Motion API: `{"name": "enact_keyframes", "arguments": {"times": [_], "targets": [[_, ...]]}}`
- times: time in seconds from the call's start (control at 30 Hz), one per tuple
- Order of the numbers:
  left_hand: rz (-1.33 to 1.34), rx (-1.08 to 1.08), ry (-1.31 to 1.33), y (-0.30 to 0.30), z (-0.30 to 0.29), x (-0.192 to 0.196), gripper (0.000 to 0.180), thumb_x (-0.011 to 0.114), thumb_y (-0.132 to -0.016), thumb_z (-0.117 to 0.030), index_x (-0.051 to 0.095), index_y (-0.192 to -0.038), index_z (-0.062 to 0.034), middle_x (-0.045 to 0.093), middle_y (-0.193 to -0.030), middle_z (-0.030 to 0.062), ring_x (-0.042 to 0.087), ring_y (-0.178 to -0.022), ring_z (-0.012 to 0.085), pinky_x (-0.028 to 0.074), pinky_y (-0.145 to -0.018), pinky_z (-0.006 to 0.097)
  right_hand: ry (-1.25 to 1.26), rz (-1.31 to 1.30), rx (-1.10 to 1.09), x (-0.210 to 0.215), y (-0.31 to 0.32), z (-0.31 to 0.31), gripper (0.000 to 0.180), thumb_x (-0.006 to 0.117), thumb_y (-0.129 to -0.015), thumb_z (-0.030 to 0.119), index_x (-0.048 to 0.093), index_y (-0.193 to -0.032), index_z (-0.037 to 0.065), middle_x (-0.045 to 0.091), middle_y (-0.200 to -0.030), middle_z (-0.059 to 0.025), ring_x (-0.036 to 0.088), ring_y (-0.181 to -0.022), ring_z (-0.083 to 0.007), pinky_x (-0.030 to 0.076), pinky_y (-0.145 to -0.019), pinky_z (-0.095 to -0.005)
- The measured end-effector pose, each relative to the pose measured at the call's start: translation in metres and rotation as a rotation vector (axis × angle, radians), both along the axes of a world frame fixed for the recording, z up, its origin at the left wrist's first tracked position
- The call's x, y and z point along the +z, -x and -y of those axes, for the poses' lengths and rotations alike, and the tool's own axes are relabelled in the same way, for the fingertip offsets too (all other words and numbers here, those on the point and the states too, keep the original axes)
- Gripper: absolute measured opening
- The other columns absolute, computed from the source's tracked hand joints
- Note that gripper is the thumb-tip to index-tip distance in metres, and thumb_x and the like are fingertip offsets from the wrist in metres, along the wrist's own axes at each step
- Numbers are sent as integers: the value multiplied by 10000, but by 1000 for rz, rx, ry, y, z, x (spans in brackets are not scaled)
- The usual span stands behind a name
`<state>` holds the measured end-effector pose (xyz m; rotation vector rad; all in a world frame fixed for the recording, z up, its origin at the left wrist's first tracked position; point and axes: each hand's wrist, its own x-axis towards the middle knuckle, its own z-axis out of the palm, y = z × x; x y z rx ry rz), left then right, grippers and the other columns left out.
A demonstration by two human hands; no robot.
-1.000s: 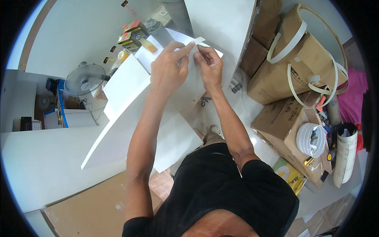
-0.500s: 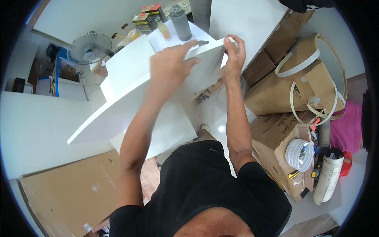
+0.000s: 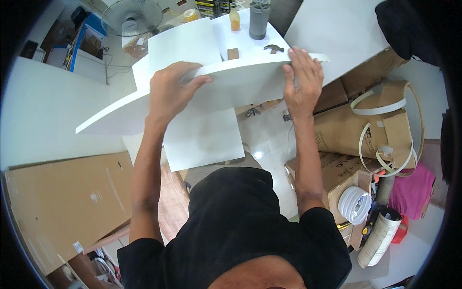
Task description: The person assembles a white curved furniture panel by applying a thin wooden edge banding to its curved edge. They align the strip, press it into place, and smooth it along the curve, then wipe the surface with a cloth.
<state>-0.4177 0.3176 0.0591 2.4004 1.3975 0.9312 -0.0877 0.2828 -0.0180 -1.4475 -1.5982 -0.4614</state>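
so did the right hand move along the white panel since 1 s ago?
Yes. The right hand was beside the left hand near the middle of the white panel; now it grips the panel's right end, well apart from the left hand.

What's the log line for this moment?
left hand: gripping white board edge | right hand: pressing board's right end | board: raised

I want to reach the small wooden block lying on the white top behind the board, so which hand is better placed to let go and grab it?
Probably the right hand. It grips the white board at its far end, close to the wooden block. The left hand holds the board nearer its middle, so it seems better placed to keep carrying it.
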Motion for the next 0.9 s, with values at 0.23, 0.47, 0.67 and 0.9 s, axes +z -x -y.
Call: {"name": "enact_keyframes", "arguments": {"times": [0.23, 0.47, 0.67, 0.9], "targets": [[71, -199, -132, -10, -18, -25, 355, 939, -869, -248, 839, -1138, -39, 831, -1093, 154, 798, -970, 317, 612, -888, 393, -16, -8, 314, -4, 92, 12, 456, 758, -964, 200, 734, -1361, -21, 722, -1435, -205, 642, -1410, -365, 416, -1253, -551], [-141, -1, 110, 104, 11, 9, 536, 907, -915, -145, 751, -1419, -50, 800, -1313, 153, 745, -1210, 265, 571, -1066, 405, -51, -358, 328, 3, 114, 77, 181, 751, -947, 139, 816, -1110, 96, 788, -1299, -108, 695, -1294, -319, 515, -1175, -474], [-294, 289, 235, 248, 28, 15, 548, 868, -932, -98, 723, -1456, -38, 770, -1364, 183, 728, -1224, 297, 572, -1072, 424, 151, -272, -665, -82, -67, 272, 161, 788, -895, 34, 813, -1049, 78, 799, -1026, -114, 728, -919, -333, 589, -843, -458], [-257, 423, 130, 399, 50, -22, 614, 897, -896, -123, 711, -1479, -72, 627, -1570, 172, 574, -1445, 335, 436, -1233, 471, 752, -544, -957, -180, -81, 403, 226, 634, -1096, 299, 710, -1170, 99, 718, -939, -264, 695, -898, -502, 520, -777, -547]]}}
